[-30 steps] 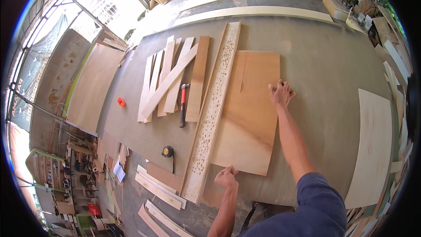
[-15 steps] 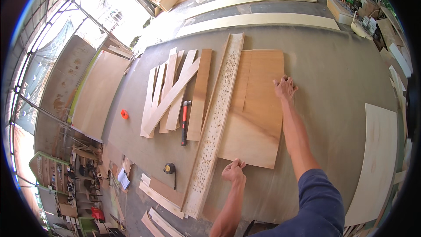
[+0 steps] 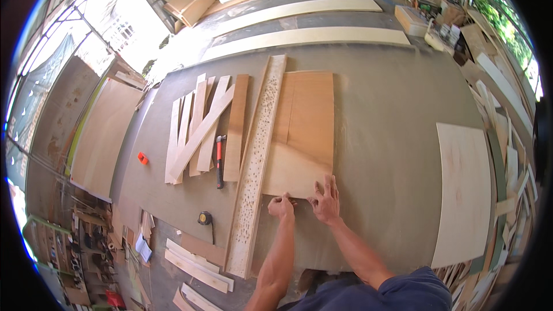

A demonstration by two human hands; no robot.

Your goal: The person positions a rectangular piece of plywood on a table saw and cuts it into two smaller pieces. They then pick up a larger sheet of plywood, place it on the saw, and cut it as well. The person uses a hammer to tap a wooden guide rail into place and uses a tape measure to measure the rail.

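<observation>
A rectangular plywood panel (image 3: pixel 302 138) lies flat on the large grey-brown work surface, its left edge along a long wooden board with a speckled face (image 3: pixel 259 118). At the panel's near edge, my left hand (image 3: pixel 281 206) is closed in a pinch, fingertips on the edge by the left corner. My right hand (image 3: pixel 326 200) rests at the near right corner, fingers stretched out on the panel and thumb apart. Left of the long board are several wooden strips (image 3: pixel 199 129), one lying across others, and a red-and-black hammer (image 3: pixel 219 161).
A tape measure (image 3: pixel 204 217) and a small orange object (image 3: pixel 143 158) lie on the surface to the left. A pale sheet (image 3: pixel 464 190) is at the right. Two long boards (image 3: pixel 311 37) stretch across the far side. More strips (image 3: pixel 196 268) sit near the front left.
My right hand has come from the panel's far right edge down to its near right corner. My left hand stays at the near edge. The whole view has shifted.
</observation>
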